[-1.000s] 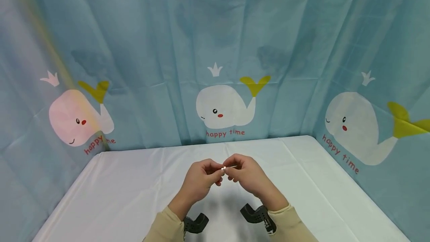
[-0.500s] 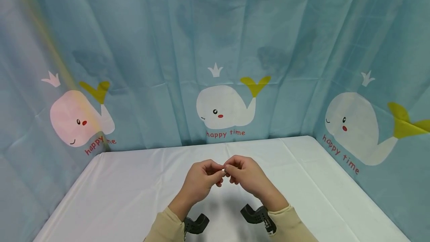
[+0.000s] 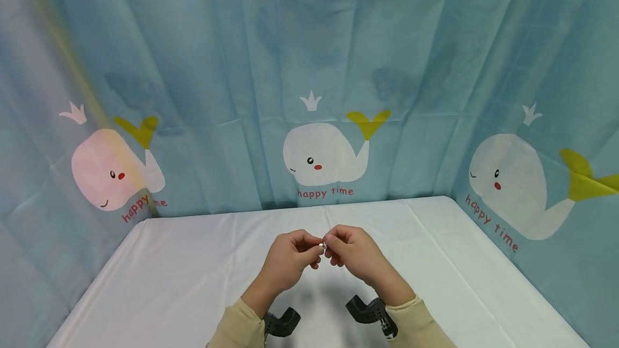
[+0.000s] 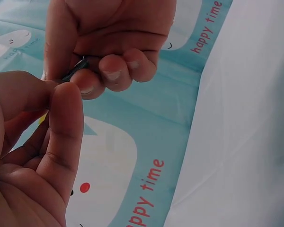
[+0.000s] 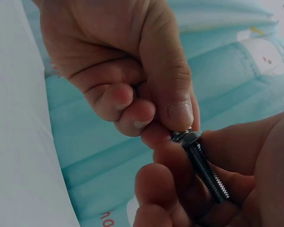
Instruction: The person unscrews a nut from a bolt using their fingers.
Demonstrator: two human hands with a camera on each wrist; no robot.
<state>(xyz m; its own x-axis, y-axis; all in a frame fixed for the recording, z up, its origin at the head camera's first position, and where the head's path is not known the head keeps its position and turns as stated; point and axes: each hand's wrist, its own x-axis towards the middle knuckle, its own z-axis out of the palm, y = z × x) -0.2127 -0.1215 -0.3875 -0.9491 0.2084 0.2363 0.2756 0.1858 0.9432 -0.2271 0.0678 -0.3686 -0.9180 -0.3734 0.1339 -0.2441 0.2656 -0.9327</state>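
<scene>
We had the nut [image 5: 185, 137] pinched in the left hand [image 3: 286, 266] and the bolt [image 5: 206, 173] gripped in the right hand [image 3: 357, 258], both just above the worktop [image 3: 169, 278]. Best kept coaxial with the bolt, turned lightly to avoid cross-threading.

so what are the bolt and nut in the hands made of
Bolt: looks like dark steel, with fine cut threads that catch small glints. Nut: seemingly brighter silvery metal, shiny on its faces. Plating or exact alloy can't be told.
</scene>
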